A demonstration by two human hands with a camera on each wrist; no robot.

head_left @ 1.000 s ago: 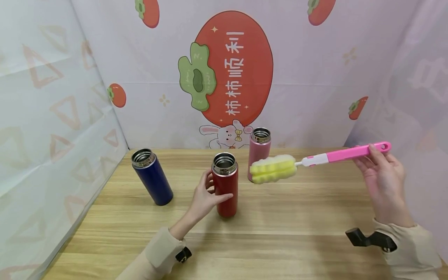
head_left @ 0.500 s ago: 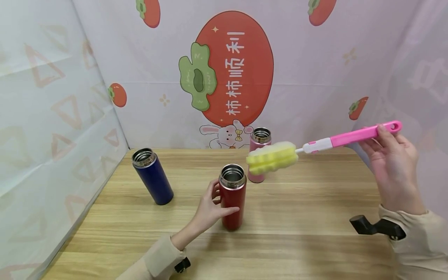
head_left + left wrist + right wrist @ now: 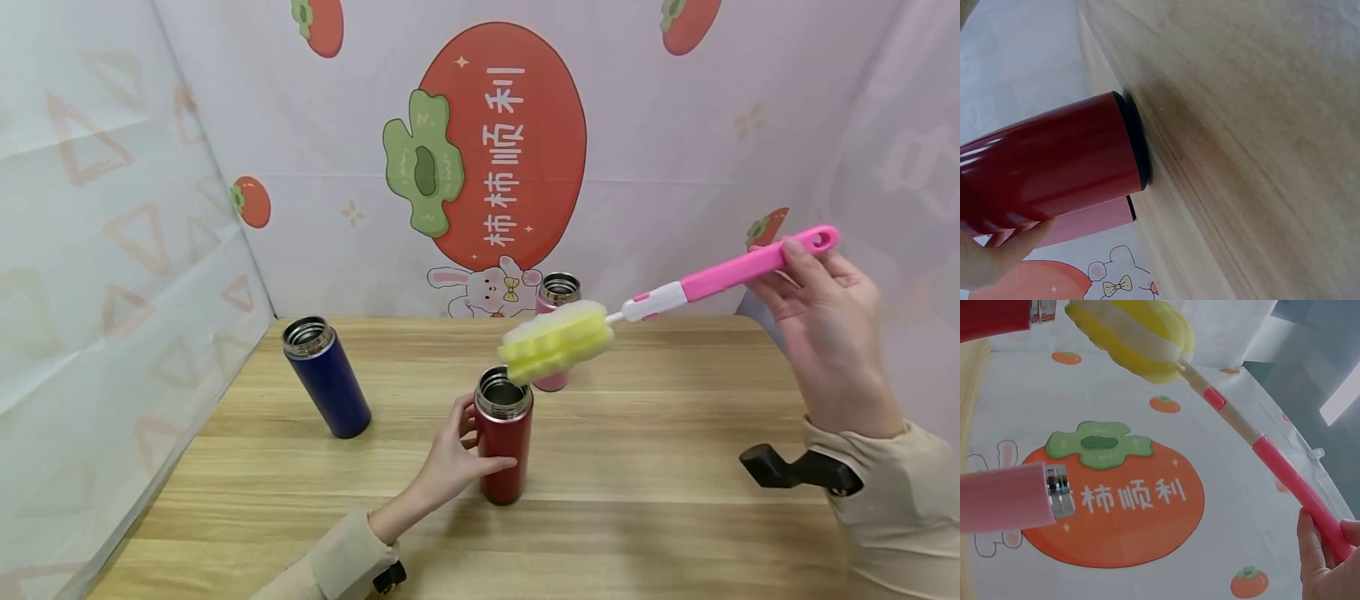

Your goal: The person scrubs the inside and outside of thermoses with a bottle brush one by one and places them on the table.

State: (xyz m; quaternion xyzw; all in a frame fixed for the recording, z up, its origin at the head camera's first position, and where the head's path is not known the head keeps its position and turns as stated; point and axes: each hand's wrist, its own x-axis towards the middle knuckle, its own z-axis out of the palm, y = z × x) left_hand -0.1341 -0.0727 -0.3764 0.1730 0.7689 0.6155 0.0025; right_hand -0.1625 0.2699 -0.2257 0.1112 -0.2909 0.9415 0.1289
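Note:
My left hand (image 3: 457, 462) grips a red bottle (image 3: 504, 442) around its side. The bottle stands on the table with its metal mouth uncovered; the left wrist view shows its dark base (image 3: 1135, 142) low at the tabletop. At the right, my right hand (image 3: 836, 333) pinches the pink handle of a bottle brush (image 3: 738, 272) and holds it in the air. The brush's yellow and white sponge head (image 3: 558, 340) slants down to the left, its tip just over the red bottle's mouth. In the right wrist view the sponge (image 3: 1138, 337) appears beside the red bottle (image 3: 994, 317).
A lidless pink bottle (image 3: 553, 382) stands behind, partly hidden by the sponge. To the left is a lidless blue bottle (image 3: 330, 383). The wooden table (image 3: 660, 533) ends at a printed cloth backdrop (image 3: 660, 208), with another cloth (image 3: 112, 292) along the left side.
The red bottle has come nearer and slightly right in my left hand. My right hand has lifted the brush, then moved it left, bringing the sponge over the red bottle's mouth.

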